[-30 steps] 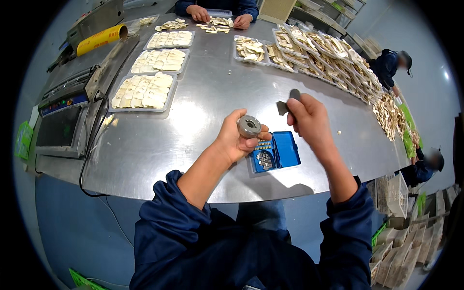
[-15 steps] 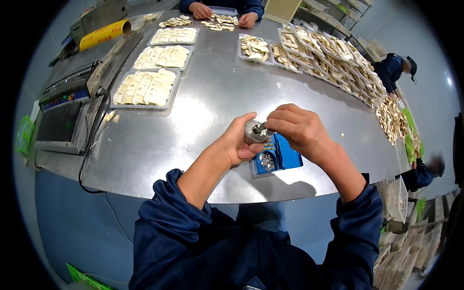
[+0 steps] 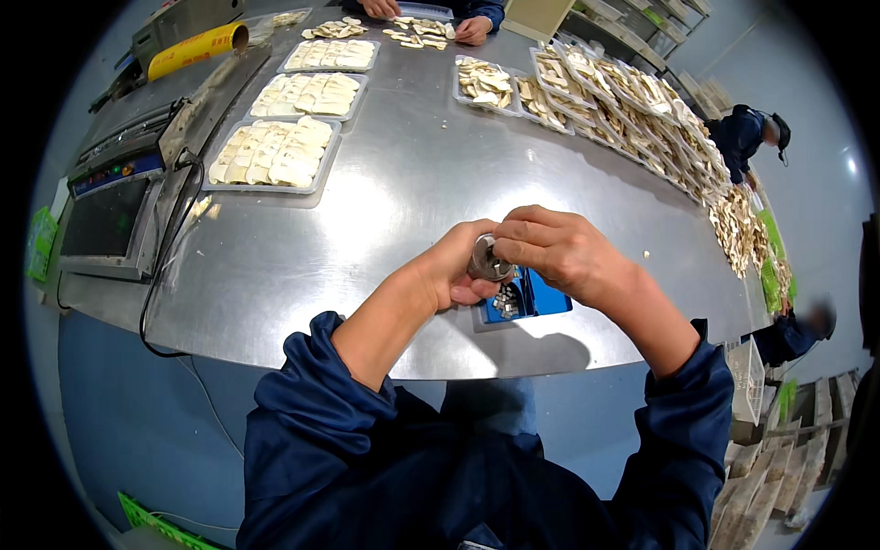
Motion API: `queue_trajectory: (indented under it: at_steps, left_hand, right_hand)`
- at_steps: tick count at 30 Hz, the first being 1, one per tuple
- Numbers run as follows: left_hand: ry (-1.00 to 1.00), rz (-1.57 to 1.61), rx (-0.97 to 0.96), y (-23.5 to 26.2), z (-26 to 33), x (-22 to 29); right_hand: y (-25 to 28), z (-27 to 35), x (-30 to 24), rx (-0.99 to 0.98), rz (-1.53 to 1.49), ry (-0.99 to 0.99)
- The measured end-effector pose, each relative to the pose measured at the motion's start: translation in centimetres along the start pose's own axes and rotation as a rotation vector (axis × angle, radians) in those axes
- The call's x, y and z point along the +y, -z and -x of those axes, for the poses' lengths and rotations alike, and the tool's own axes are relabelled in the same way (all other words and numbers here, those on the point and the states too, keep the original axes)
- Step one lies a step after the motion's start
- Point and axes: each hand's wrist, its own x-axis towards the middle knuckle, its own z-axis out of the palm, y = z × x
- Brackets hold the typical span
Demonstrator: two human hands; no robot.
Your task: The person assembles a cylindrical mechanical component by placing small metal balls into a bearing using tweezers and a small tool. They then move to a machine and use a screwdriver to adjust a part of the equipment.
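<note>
My left hand (image 3: 449,270) grips a small round metal weight (image 3: 488,261) from below, just above the near edge of the steel table (image 3: 394,202). My right hand (image 3: 550,252) closes over the same weight from the right, fingertips on its top. Directly beneath both hands lies an open blue case (image 3: 518,298) with small metal pieces in it, partly hidden by my fingers.
Several clear trays of pale sliced pieces (image 3: 275,154) sit on the left and far side. A long row of filled trays (image 3: 632,96) runs along the right. A sealing machine (image 3: 119,206) with a yellow film roll (image 3: 197,50) stands at left. Another person's hands (image 3: 477,27) work at the far edge.
A second ago my right hand was lifted apart, holding a small piece. It came down to the left onto the weight in my left hand, and both hands sank slightly toward the blue case.
</note>
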Motion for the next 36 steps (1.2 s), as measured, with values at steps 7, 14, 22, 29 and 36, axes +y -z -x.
queue_trajectory:
  at_steps: [7,14,22,29,36]
  left_hand:
    - [0.001,0.088,-0.075,0.1,-0.1,-0.1]
    - [-0.047,0.13,0.043,-0.2,-0.4,-0.8]
    - [-0.083,0.192,0.18,-0.5,-0.1,-1.0]
    - [-0.131,0.211,0.165,-0.7,0.2,-0.5]
    - [-0.155,0.217,0.054,-0.3,0.3,-0.3]
  right_hand:
    - [-0.6,-0.4,-0.1,-0.025,0.206,0.086]
    - [-1.1,-0.6,-0.4,-0.114,0.274,0.082]
    - [-5.8,0.6,-1.4,0.308,0.316,-0.179]
    - [-4.7,0.7,-0.8,0.209,0.277,-0.16]
    - [-3.9,0.1,-0.8,0.088,0.257,-0.114]
